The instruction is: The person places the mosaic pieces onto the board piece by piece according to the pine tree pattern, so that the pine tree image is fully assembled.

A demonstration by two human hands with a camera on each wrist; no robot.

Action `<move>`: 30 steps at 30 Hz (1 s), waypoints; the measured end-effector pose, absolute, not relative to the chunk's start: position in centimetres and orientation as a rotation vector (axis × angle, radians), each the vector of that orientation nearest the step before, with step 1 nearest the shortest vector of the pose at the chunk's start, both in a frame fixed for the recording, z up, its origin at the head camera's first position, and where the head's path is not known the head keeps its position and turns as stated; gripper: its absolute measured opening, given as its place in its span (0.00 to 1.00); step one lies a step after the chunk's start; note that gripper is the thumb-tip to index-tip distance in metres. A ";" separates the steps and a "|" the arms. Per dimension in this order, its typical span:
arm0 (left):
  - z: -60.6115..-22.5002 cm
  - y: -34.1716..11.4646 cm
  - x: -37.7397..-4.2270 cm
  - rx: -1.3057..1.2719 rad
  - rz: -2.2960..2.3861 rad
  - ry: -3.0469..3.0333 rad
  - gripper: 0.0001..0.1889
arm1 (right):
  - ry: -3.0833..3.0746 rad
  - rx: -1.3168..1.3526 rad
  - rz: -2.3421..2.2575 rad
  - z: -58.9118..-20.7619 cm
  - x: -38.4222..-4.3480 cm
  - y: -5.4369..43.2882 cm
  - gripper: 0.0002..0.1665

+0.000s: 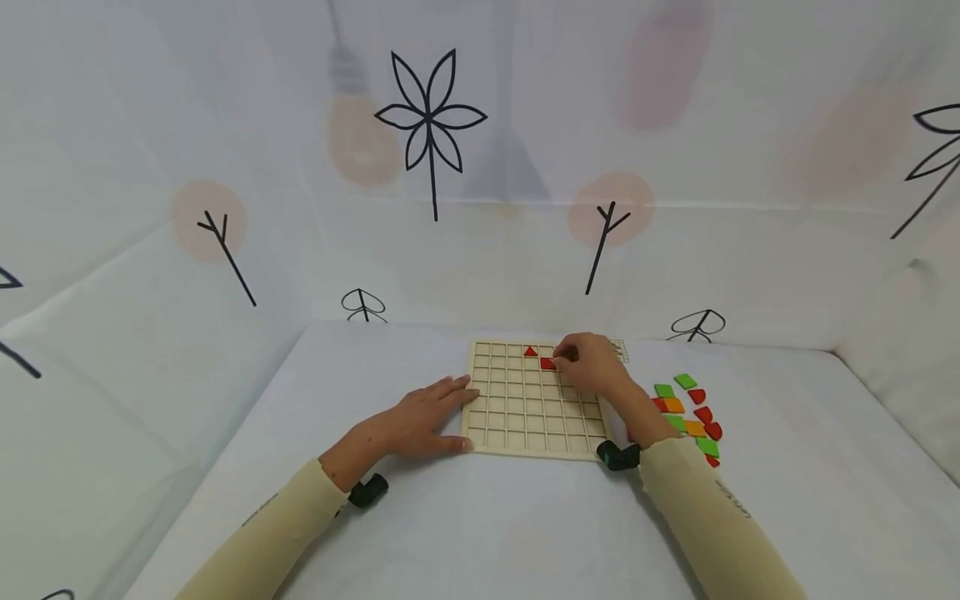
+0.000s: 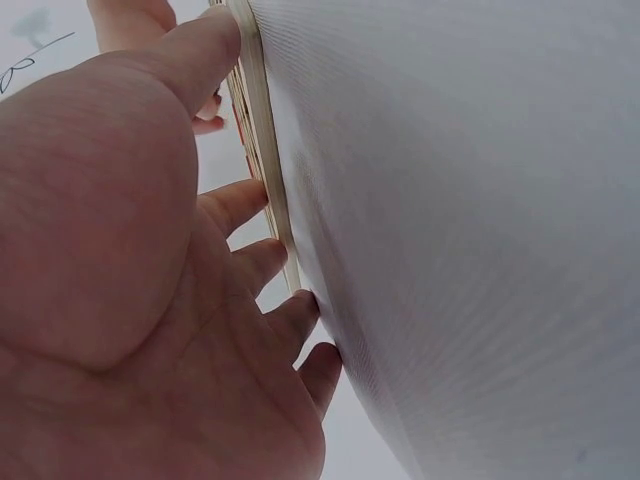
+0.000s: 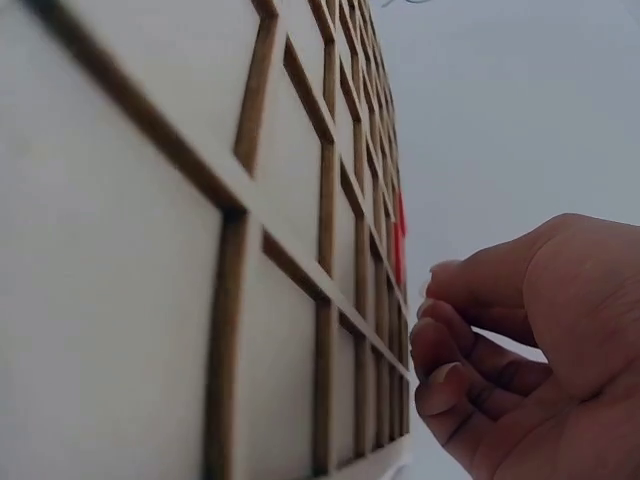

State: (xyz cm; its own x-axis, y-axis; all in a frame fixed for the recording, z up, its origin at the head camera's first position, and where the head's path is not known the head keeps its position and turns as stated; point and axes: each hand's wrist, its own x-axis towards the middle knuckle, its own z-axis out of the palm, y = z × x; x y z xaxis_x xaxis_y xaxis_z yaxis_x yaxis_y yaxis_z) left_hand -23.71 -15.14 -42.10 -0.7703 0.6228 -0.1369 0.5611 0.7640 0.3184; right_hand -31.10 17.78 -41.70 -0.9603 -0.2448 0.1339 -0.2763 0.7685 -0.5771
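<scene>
A pale wooden grid board [image 1: 517, 400] lies flat on the table, with a red triangle [image 1: 530, 352] and a red square [image 1: 548, 363] in cells near its far edge. My left hand [image 1: 431, 417] rests at the board's left side, fingers spread; in the left wrist view the fingertips [image 2: 252, 195] are right at the board's edge [image 2: 262, 120]. Over the far right part of the board, my right hand [image 1: 592, 364] has its thumb and forefinger beside the red square. Its bent fingers [image 3: 440, 345] show no piece between them in the right wrist view.
Right of the board lies a scatter of flat pieces: green ones [image 1: 686, 381], orange ones [image 1: 673, 406] and rounded red ones [image 1: 713, 431]. My right forearm hides some of them. A small card with a printed grid [image 1: 619, 350] lies behind my right hand. A white patterned cloth [image 1: 480, 267] hangs behind.
</scene>
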 end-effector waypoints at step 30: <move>-42.1 -15.0 -23.6 0.914 0.390 2.726 0.43 | -2.969 0.702 0.636 -39.5 -23.3 24.4 0.09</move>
State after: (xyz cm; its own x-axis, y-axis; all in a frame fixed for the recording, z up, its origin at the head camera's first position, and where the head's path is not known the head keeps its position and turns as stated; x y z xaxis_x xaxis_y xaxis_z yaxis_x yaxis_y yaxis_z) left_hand -23.58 -15.03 -42.06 -0.7756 0.6153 -0.1405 0.5513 0.7689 0.3240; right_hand -23.33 24.40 -39.46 -0.8983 -0.4240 0.1157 -0.4342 0.8153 -0.3831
